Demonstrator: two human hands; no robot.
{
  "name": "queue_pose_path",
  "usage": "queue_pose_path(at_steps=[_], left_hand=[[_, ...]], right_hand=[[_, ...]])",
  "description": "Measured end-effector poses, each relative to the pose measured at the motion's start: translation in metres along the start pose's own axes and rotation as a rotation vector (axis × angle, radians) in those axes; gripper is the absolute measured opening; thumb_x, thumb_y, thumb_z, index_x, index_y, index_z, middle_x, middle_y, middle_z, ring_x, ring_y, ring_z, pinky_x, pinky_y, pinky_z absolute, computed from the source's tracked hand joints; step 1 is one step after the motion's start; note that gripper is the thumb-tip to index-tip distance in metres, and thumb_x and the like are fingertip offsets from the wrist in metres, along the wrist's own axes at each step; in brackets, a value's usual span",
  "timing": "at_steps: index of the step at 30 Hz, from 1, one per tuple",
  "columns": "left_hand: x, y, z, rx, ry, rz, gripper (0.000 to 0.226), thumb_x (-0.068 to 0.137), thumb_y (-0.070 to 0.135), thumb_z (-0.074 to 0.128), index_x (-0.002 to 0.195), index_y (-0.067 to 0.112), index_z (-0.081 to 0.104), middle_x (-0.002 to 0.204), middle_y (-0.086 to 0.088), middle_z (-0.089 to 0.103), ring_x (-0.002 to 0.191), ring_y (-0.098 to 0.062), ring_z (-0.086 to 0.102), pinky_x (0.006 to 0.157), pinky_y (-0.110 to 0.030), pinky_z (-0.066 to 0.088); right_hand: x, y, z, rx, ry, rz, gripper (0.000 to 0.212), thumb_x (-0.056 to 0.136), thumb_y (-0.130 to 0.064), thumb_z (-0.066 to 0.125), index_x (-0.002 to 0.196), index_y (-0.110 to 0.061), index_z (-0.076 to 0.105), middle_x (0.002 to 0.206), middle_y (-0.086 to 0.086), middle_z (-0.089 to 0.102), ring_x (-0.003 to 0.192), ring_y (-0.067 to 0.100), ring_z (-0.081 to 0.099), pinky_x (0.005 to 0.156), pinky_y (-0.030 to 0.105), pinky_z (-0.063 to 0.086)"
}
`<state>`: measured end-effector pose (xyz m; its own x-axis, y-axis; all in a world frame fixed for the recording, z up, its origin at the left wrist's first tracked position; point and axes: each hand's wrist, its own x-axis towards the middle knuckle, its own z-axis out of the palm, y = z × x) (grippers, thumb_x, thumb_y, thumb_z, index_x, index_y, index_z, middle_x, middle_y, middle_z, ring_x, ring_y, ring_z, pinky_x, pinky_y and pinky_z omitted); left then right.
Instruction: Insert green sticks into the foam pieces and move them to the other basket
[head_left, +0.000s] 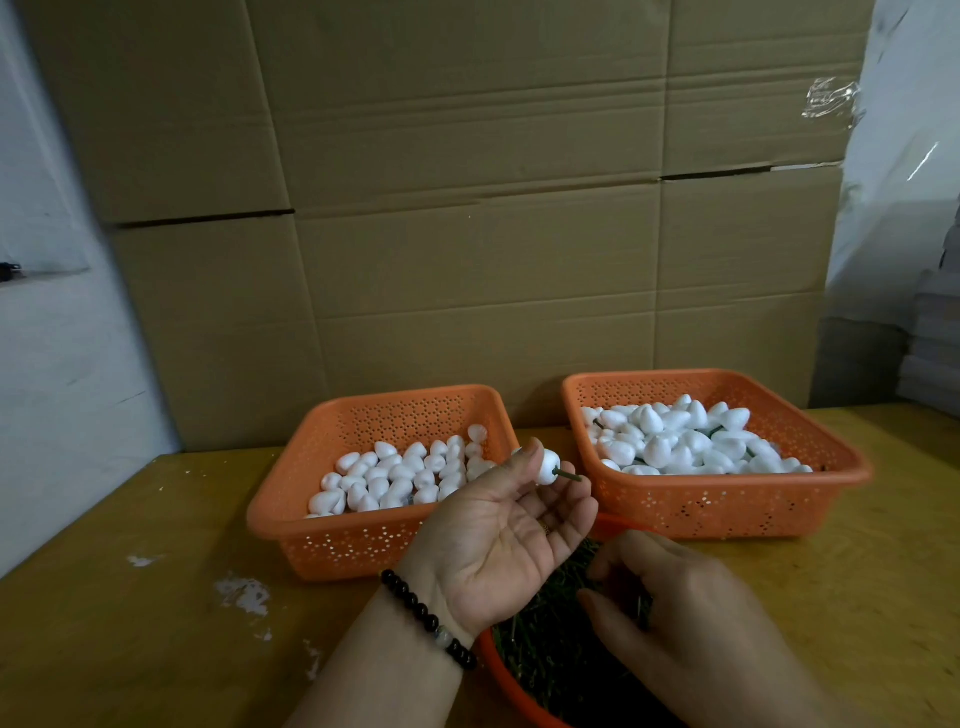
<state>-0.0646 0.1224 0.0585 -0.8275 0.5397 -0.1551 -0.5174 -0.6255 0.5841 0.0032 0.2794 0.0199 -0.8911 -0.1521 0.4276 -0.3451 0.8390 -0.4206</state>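
Observation:
My left hand (498, 535) is palm up between the two baskets and pinches a white foam piece (546, 467) at its fingertips; a green stick (567, 474) pokes out of the piece to the right. My right hand (685, 623) reaches into an orange bowl (496, 670) of green sticks (550, 660) at the near edge, fingers curled among the sticks. The left orange basket (332, 540) holds plain foam pieces (400, 478). The right orange basket (727, 514) holds foam pieces with green sticks (685, 441).
The baskets stand on a yellow table (130, 597) with white chipped spots. A wall of large cardboard boxes (467, 208) rises right behind the baskets. Stacked items (935, 353) sit at the far right.

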Motion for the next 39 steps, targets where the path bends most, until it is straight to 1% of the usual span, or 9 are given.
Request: queue_pose_path(at_steps=[7,13,17,22,26,30,33,37,39], left_hand=[[0.003,-0.005,-0.001,0.150,0.036,0.096,0.033,0.066,0.008,0.071,0.097,0.000,0.061,0.078,-0.016,0.066,0.069,-0.023,0.068,0.066,-0.034,0.059],[0.007,-0.011,-0.002,0.404,0.037,0.202,0.031,0.079,0.001,0.065,0.110,0.006,0.066,0.086,-0.009,0.069,0.074,-0.017,0.064,0.071,-0.033,0.058],[0.017,-0.010,0.004,0.578,0.121,0.291,0.033,0.084,-0.001,0.065,0.114,0.009,0.056,0.097,-0.012,0.068,0.076,-0.017,0.066,0.069,-0.031,0.057],[0.043,-0.009,0.024,0.949,0.200,0.454,0.022,0.082,0.009,0.071,0.093,0.019,0.056,0.096,-0.002,0.070,0.082,-0.013,0.067,0.063,-0.024,0.053],[0.077,-0.013,0.038,1.309,0.294,0.665,0.022,0.078,0.020,0.073,0.077,0.028,0.052,0.087,0.004,0.067,0.081,-0.013,0.065,0.073,-0.030,0.053],[0.101,-0.028,0.039,1.646,0.359,0.781,0.020,0.080,0.026,0.067,0.074,0.030,0.049,0.078,0.013,0.059,0.074,-0.012,0.058,0.063,-0.024,0.043],[0.111,-0.034,0.037,1.871,0.303,0.828,0.010,0.086,0.019,0.064,0.085,0.027,0.057,0.092,0.002,0.067,0.086,-0.022,0.061,0.065,-0.027,0.042],[0.119,-0.041,0.037,2.069,0.120,0.896,0.017,0.087,0.006,0.057,0.099,0.011,0.067,0.108,-0.009,0.067,0.105,-0.029,0.058,0.081,-0.032,0.039],[0.121,-0.043,0.037,2.099,0.076,0.872,0.022,0.088,0.005,0.055,0.105,0.009,0.069,0.113,-0.012,0.066,0.112,-0.029,0.054,0.089,-0.034,0.038]], right_hand=[[0.003,0.005,0.004,-0.145,-0.147,-0.065,0.032,0.081,-0.063,0.046,0.102,-0.040,0.053,0.096,-0.023,0.054,0.091,0.002,0.053,0.064,0.005,0.030],[0.004,0.009,0.009,-0.132,-0.243,-0.087,0.044,0.080,-0.066,0.049,0.117,-0.042,0.053,0.108,-0.024,0.054,0.097,-0.002,0.053,0.080,0.014,0.043],[0.005,0.009,0.012,-0.141,-0.299,-0.092,0.050,0.080,-0.065,0.051,0.125,-0.041,0.051,0.115,-0.023,0.054,0.104,0.003,0.054,0.088,0.022,0.046],[0.007,0.006,0.013,-0.168,-0.325,-0.099,0.051,0.082,-0.062,0.052,0.128,-0.039,0.051,0.119,-0.021,0.053,0.110,0.002,0.052,0.093,0.019,0.041],[0.009,0.005,0.011,-0.165,-0.334,-0.103,0.048,0.084,-0.058,0.053,0.128,-0.039,0.051,0.123,-0.018,0.053,0.115,0.003,0.050,0.097,0.020,0.039],[0.012,0.007,0.016,-0.195,-0.378,-0.099,0.053,0.086,-0.056,0.051,0.136,-0.039,0.046,0.138,-0.014,0.048,0.129,0.007,0.043,0.105,0.025,0.035],[0.014,0.012,0.021,-0.233,-0.430,-0.105,0.063,0.084,-0.057,0.046,0.143,-0.036,0.040,0.145,-0.008,0.044,0.134,0.013,0.040,0.108,0.028,0.034],[0.016,0.012,0.022,-0.215,-0.462,-0.068,0.093,0.062,-0.068,0.014,0.145,-0.034,0.038,0.148,-0.007,0.043,0.133,0.011,0.042,0.109,0.023,0.030],[0.017,0.014,0.023,-0.218,-0.448,-0.069,0.076,0.076,-0.065,0.027,0.146,-0.035,0.036,0.150,-0.008,0.040,0.135,0.010,0.040,0.110,0.023,0.029]])
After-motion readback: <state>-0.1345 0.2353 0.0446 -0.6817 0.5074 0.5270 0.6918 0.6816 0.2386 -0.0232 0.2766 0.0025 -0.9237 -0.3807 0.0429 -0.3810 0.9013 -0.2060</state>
